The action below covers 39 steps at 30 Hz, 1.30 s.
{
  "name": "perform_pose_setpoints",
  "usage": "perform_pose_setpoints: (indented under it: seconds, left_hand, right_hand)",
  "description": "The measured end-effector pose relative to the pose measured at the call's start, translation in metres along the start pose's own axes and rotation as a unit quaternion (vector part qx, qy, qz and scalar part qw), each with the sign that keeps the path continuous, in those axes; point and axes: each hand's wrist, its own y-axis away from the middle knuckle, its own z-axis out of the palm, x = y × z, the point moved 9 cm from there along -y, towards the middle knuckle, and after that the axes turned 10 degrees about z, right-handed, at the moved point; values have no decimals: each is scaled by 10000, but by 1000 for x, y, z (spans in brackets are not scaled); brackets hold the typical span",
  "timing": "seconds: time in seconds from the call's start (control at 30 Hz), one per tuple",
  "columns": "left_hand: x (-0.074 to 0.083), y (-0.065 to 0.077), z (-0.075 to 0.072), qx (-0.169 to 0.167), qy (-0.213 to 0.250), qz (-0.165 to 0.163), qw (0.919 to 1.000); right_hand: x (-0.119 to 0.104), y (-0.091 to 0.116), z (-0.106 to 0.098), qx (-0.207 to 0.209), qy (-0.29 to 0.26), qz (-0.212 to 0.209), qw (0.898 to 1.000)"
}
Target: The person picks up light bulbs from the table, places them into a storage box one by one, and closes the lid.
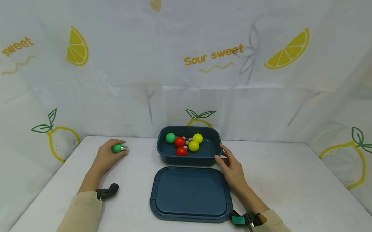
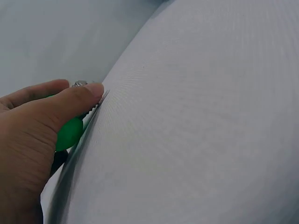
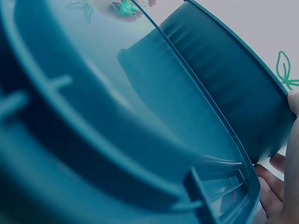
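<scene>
A green light bulb [image 1: 116,148] with a silver screw base is held between the thumb and fingers of my left hand [image 1: 107,156], over the left of the table. The left wrist view shows its green glass [image 2: 70,134] partly covered by the thumb. My right hand [image 1: 232,170] holds the right end of a dark blue box [image 1: 188,160], thumb at the front corner and fingers along the side. Inside lie a green bulb [image 1: 170,138], two red bulbs [image 1: 179,141] and two yellow bulbs [image 1: 193,146]. The right wrist view shows the box's outer wall [image 3: 229,79].
A dark blue lid [image 1: 191,194] lies flat in front of the box, its right edge near my right forearm. The white table [image 1: 132,203] meets a white cloth backdrop [image 1: 127,103] with lemon prints behind. Black wrist straps [image 1: 108,192] sit on both arms.
</scene>
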Motion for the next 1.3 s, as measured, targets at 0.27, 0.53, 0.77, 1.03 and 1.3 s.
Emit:
perform_pose_setpoints:
  seconds: [0.27, 0.53, 0.77, 1.03, 1.3]
  left_hand:
    - [7, -2, -3, -77, -289, 197, 9994]
    - [24, -8, -11, -266, -392, 432, 9979]
    - [60, -19, -12, -278, -373, 728, 9963]
    - [96, -26, -12, 76, -107, 1022, 9947]
    - [136, -25, -2, 329, -85, 1606, 9864]
  right_hand:
    - [0, 0, 0, -25, -35, 30, 10000]
    - [1, 0, 1, -32, 15, 89, 10000]
    - [1, 0, 0, -8, 46, 139, 9999]
    - [1, 1, -2, 20, 16, 124, 9999]
    - [0, 1, 0, -4, -14, 48, 10000]
